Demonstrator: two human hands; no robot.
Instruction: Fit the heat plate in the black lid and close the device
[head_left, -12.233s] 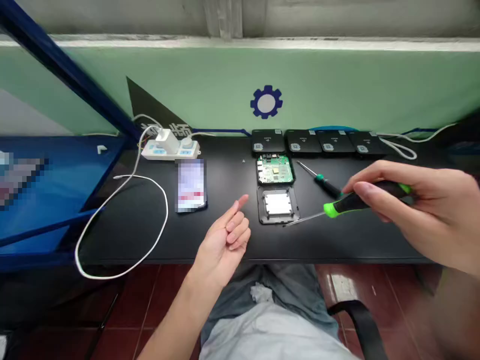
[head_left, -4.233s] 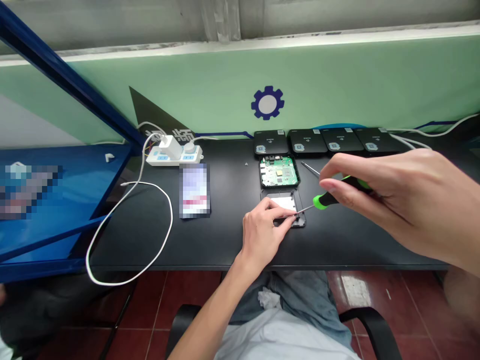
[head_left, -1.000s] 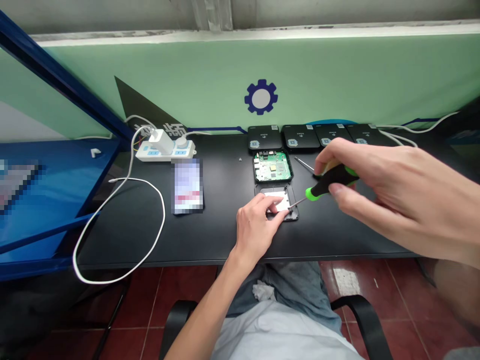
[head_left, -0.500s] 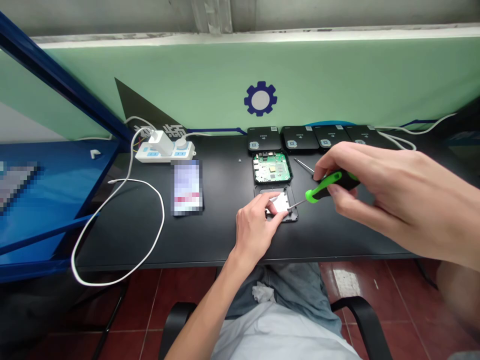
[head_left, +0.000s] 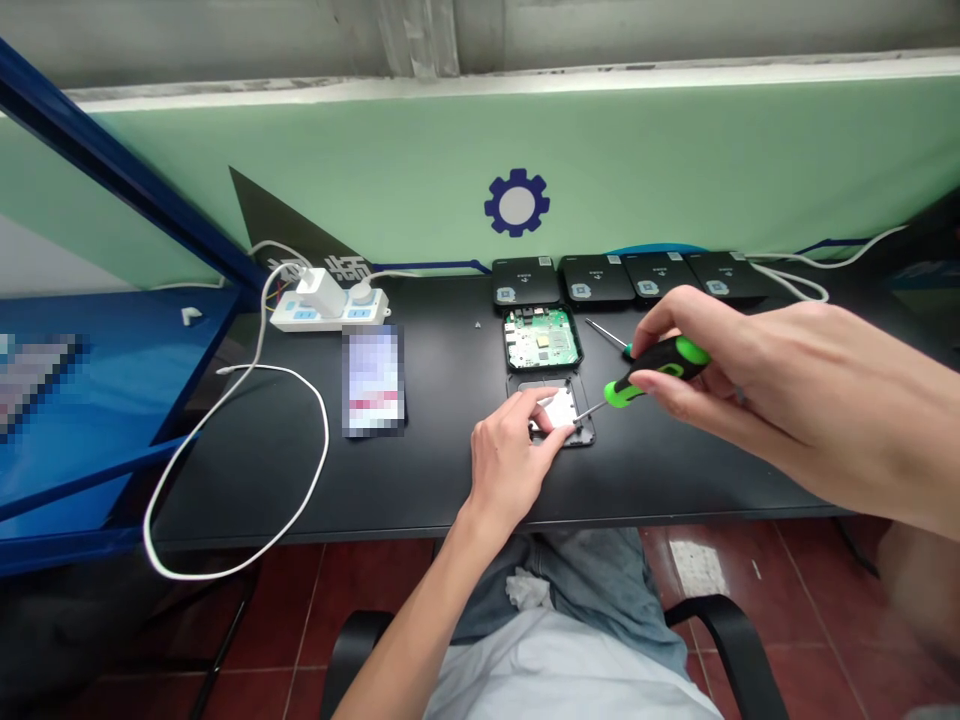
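Note:
My right hand (head_left: pixel 739 385) grips a black-and-green screwdriver (head_left: pixel 660 370) by its handle, the shaft slanting down to the left. The tip meets the right side of an open black box cover (head_left: pixel 587 432) lying on the table. A pale metal plate (head_left: pixel 559 408) sits inside that cover. My left hand (head_left: pixel 514 440) is curled over the cover, thumb and forefinger pressed on it close to the tip; they hide its left part. Just beyond lies the other half of the box with a green circuit board (head_left: pixel 544 340).
Several closed black boxes (head_left: pixel 525 282) line the back of the table. A second screwdriver (head_left: pixel 609 337) lies right of the board. On the left are a phone (head_left: pixel 373 380), a white power strip (head_left: pixel 330 308) and a looped white cable (head_left: pixel 324 440). A tiny part (head_left: pixel 478 324) lies beside the board.
The screwdriver's handle has turned in my right hand, showing a different side, and the fingers have shifted slightly. My left hand stays on the cover.

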